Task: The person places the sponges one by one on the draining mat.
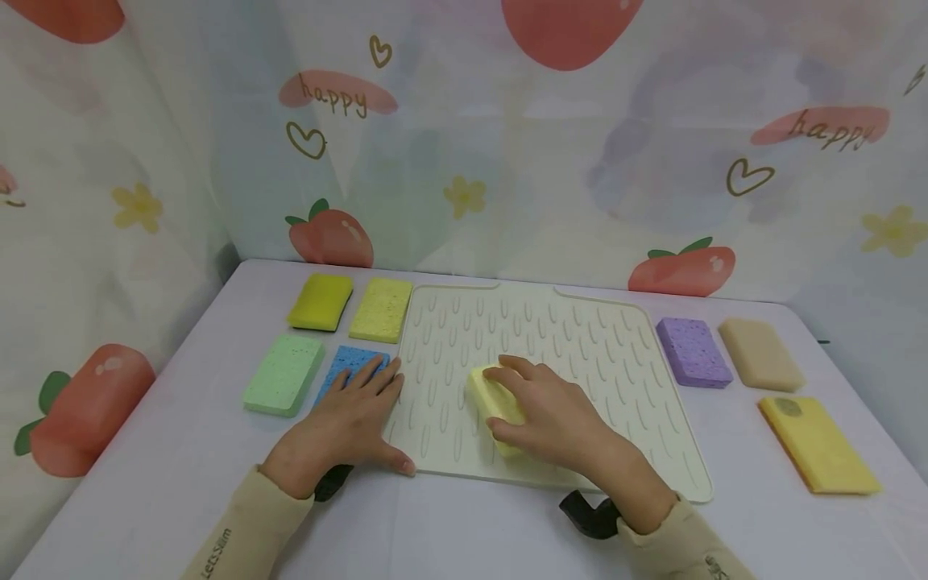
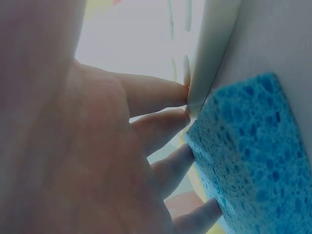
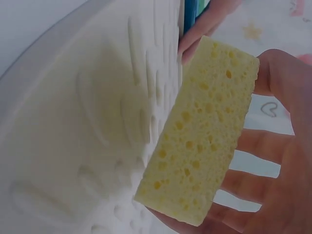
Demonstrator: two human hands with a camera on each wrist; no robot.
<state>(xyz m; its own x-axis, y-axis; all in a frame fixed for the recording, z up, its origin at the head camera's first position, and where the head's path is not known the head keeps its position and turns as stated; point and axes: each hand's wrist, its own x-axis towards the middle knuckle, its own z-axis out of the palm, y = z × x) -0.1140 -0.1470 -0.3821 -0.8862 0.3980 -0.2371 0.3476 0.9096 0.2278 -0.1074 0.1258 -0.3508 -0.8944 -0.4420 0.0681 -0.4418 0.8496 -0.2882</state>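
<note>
The pale yellow sponge (image 1: pixel 495 400) sits on the near part of the cream ridged mat (image 1: pixel 580 338), held in the right hand (image 1: pixel 551 419), whose thumb and fingers curl round its edges; the right wrist view shows the sponge (image 3: pixel 202 131) tilted up off the mat (image 3: pixel 73 146), with the fingers (image 3: pixel 263 146) behind it.

The left hand (image 1: pixel 348 423) lies flat with straight, spread fingers at the mat's left edge. Its fingertips rest partly on the blue sponge (image 1: pixel 348 366) and its thumb lies along the mat's near left corner. In the left wrist view the fingertips (image 2: pixel 165 122) touch the mat's rim (image 2: pixel 209 53) and the blue sponge (image 2: pixel 253 161) side by side.

Left of the mat on the white desk (image 1: pixel 181 483) lie a light green sponge (image 1: pixel 284 374) beside the blue one, and behind them an olive-yellow sponge (image 1: pixel 321 301) and a pale yellow-green sponge (image 1: pixel 381 309). Right of the mat are a purple sponge (image 1: pixel 693 352), a tan sponge (image 1: pixel 760 354) just beside it, and nearer, a flat yellow cloth (image 1: pixel 819 443). A curtain printed with strawberries (image 1: pixel 507 145) hangs behind the desk.
</note>
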